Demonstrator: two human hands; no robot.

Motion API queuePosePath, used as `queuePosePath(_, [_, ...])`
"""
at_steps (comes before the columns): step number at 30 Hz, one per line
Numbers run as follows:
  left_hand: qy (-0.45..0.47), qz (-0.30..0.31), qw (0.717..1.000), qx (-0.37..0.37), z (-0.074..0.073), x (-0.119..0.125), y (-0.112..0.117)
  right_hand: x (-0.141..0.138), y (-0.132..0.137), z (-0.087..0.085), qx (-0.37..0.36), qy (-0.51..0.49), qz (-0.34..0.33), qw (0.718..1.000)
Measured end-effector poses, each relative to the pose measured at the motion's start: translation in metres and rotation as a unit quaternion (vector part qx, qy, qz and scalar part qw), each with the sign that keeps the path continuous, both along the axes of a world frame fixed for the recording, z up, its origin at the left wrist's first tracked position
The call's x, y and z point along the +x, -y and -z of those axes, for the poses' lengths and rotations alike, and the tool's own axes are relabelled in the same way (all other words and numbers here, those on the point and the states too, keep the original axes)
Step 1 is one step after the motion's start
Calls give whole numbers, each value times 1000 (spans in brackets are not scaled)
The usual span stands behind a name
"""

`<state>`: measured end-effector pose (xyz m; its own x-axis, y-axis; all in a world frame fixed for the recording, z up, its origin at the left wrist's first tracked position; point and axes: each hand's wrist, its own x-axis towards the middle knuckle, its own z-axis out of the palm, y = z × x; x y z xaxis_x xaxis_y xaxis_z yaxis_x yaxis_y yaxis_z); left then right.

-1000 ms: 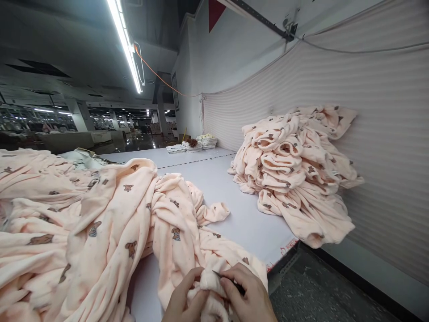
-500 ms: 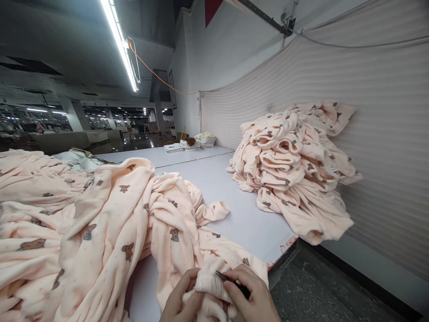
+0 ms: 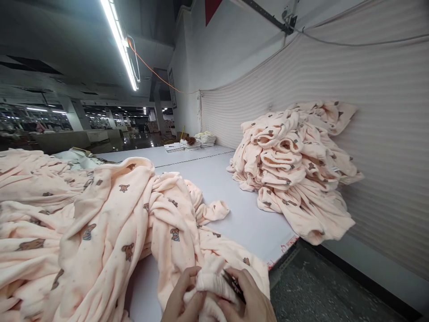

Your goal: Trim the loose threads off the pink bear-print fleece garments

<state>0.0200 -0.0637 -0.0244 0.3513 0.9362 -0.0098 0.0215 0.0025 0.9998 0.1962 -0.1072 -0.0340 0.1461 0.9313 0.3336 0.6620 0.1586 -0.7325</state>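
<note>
At the bottom centre, my left hand (image 3: 182,295) is closed on the gathered cuff (image 3: 214,282) of a pale pink fleece garment (image 3: 177,223) printed with small brown bears. My right hand (image 3: 250,297) holds a small dark pair of thread snips (image 3: 233,282), its blades partly hidden behind the fingers. The right thumb presses on the side of the cuff. The rest of this garment spreads over the table edge ahead of my hands.
More pink bear-print fleece (image 3: 36,232) lies heaped at the left. A tall pile of similar garments (image 3: 284,165) stands on the table (image 3: 241,214) by the draped wall. Folded stacks (image 3: 205,140) lie at the far end. Dark floor (image 3: 321,281) shows lower right.
The snips have drawn back to the right and turned, with their blade tips off the top of the cuff. My right thumb has come onto the cloth. The left hand barely moved.
</note>
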Motion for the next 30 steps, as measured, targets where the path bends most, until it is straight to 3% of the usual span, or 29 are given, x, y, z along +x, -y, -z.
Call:
queuePosePath(4, [-66,-79,987,119,-2,3,4,-3,-2,9,63,19,62,996])
queuePosePath(7, [-98,-32,985,142,-12,2,1,-3,-12,1,123,17,78,989])
queuePosePath(10, [-55,64,994,66,-20,3,-5,-3,-26,-11,119,16,109,987])
queuePosePath(12, [33,83,996,-22,-20,4,-10,-2,-31,-18,89,13,106,990])
queuePosePath(16, [149,85,969,-176,-18,5,-15,3,-24,-21,24,-42,-4,999])
queuePosePath(19, [172,83,961,-202,-21,5,-14,6,-11,-22,35,-36,-55,997])
queuePosePath(22, [198,76,952,-220,-26,4,-13,5,-3,-27,57,33,-54,996])
queuePosePath(30, [202,79,954,-208,-24,1,-16,6,-8,-43,38,90,-88,991])
